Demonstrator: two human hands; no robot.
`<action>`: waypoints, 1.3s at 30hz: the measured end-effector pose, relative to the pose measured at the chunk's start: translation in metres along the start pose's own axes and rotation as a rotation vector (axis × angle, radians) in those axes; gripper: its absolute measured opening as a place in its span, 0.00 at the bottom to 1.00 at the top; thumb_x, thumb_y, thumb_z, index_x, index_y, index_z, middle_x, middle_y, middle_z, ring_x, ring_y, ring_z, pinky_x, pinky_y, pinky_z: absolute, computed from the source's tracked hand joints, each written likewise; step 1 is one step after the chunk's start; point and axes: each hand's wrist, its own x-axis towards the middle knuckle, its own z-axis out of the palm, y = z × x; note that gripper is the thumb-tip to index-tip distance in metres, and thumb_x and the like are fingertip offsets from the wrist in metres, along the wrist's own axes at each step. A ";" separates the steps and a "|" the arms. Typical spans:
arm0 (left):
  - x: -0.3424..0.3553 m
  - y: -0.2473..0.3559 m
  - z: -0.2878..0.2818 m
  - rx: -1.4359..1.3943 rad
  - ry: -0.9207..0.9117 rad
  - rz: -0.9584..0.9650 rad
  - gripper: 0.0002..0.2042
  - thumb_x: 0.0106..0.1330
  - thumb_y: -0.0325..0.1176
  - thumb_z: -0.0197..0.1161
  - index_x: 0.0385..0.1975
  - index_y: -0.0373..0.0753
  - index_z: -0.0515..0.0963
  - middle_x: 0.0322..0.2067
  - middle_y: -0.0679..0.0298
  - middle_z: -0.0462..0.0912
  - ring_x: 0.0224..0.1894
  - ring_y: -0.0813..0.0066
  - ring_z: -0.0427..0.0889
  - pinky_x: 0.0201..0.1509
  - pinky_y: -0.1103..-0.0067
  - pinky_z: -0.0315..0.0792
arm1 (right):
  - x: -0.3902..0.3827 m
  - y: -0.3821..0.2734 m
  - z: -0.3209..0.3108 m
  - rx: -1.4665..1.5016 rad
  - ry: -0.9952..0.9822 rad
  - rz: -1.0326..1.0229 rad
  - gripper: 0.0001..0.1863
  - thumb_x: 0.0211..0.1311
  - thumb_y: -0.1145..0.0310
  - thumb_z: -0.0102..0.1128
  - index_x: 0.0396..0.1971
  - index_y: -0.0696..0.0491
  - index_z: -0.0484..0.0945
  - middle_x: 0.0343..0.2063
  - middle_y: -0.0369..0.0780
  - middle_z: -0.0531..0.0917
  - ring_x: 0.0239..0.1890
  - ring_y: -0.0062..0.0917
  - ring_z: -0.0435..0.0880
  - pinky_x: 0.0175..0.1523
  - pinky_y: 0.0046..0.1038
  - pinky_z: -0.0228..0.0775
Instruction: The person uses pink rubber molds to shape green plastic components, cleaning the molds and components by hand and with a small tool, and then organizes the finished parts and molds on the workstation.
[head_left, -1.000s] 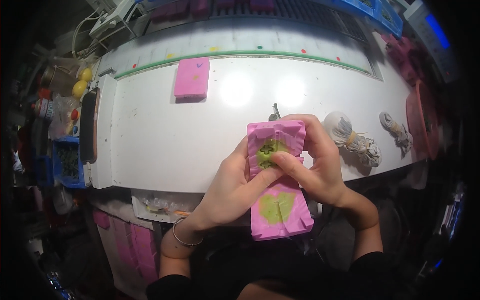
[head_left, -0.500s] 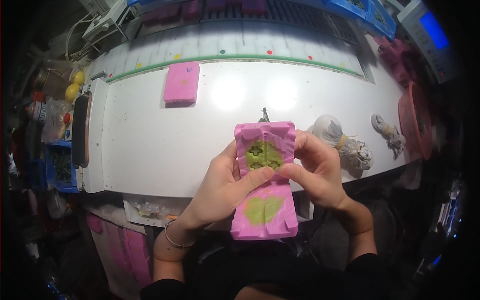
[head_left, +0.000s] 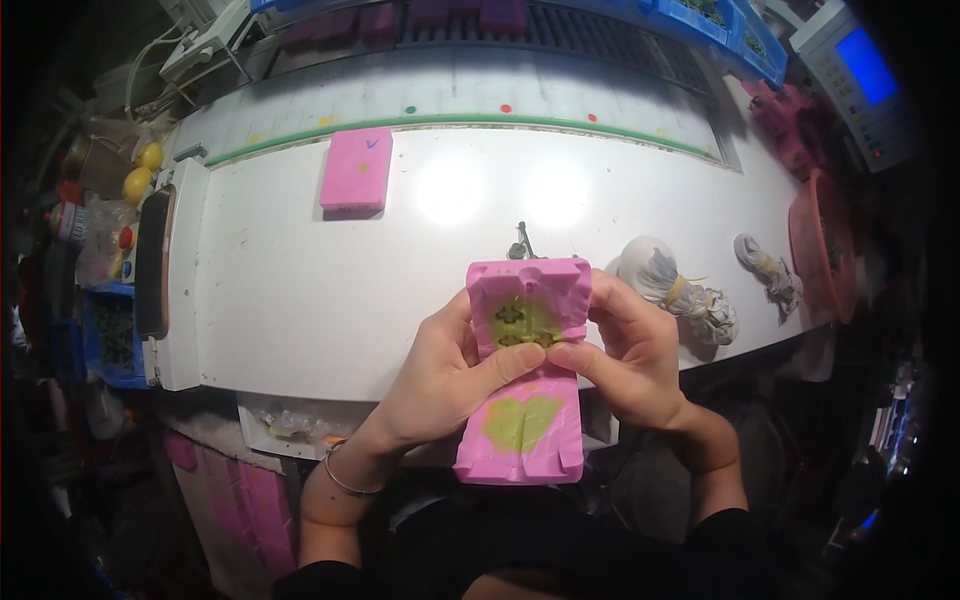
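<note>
An opened pink two-part mould [head_left: 530, 280] is held upright between my left hand [head_left: 445, 375] and my right hand [head_left: 630, 365]. Its upper half has a green-stained middle with cross-shaped dark pieces [head_left: 509, 314] in it; its lower half [head_left: 520, 425] has a similar green stain. Both thumbs press near the fold, just below the pieces, and my other fingers are mostly behind the upper half. A small dark tool or part [head_left: 519, 242] stands on the white table [head_left: 270, 270] just beyond the mould. Two white tied cloth bundles [head_left: 680, 290] [head_left: 768, 270] lie to the right.
A pink block [head_left: 355, 170] lies at back left. Beyond it runs a green-edged strip [head_left: 450, 105]. A dark phone-like object [head_left: 157, 260] and blue crate [head_left: 115, 335] are at left, a pink basin [head_left: 820, 245] and control panel [head_left: 850, 80] at right. A drawer [head_left: 280, 425] sits below.
My right thumb has moved down and right, uncovering another cross-shaped piece. The mould and both hands sit slightly lower and further left in view, and the surroundings have shifted left too.
</note>
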 end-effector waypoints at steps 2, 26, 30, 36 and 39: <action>-0.001 0.000 -0.002 -0.006 -0.047 -0.001 0.21 0.61 0.23 0.57 0.53 0.29 0.60 0.44 0.58 0.74 0.45 0.76 0.76 0.49 0.80 0.72 | 0.002 -0.004 0.002 0.144 0.004 0.073 0.16 0.50 0.80 0.61 0.40 0.62 0.71 0.33 0.38 0.75 0.35 0.19 0.74 0.44 0.21 0.66; -0.004 0.005 -0.005 0.174 0.017 0.008 0.20 0.65 0.27 0.50 0.55 0.28 0.60 0.43 0.55 0.75 0.45 0.76 0.74 0.50 0.80 0.68 | 0.005 0.004 0.009 0.028 0.101 0.072 0.14 0.56 0.75 0.57 0.42 0.62 0.71 0.30 0.38 0.79 0.33 0.19 0.76 0.41 0.20 0.67; -0.007 0.005 -0.010 0.290 0.082 0.053 0.20 0.67 0.32 0.50 0.55 0.28 0.61 0.44 0.54 0.76 0.46 0.73 0.74 0.51 0.79 0.68 | 0.002 -0.004 0.011 -0.055 0.216 -0.158 0.16 0.60 0.68 0.55 0.45 0.60 0.70 0.42 0.46 0.73 0.39 0.24 0.75 0.42 0.24 0.68; -0.016 -0.002 -0.014 0.053 0.041 0.009 0.27 0.66 0.45 0.52 0.55 0.28 0.62 0.45 0.54 0.75 0.47 0.71 0.74 0.51 0.78 0.67 | -0.001 -0.004 0.010 -0.470 0.171 -0.524 0.17 0.48 0.75 0.64 0.38 0.58 0.70 0.49 0.52 0.68 0.47 0.37 0.71 0.44 0.30 0.69; -0.017 0.004 -0.018 0.159 -0.114 0.120 0.31 0.62 0.50 0.55 0.54 0.28 0.62 0.44 0.55 0.75 0.48 0.71 0.74 0.52 0.78 0.67 | 0.004 -0.011 0.011 -0.412 0.141 -0.468 0.17 0.48 0.77 0.63 0.39 0.58 0.70 0.46 0.52 0.70 0.44 0.35 0.74 0.44 0.29 0.69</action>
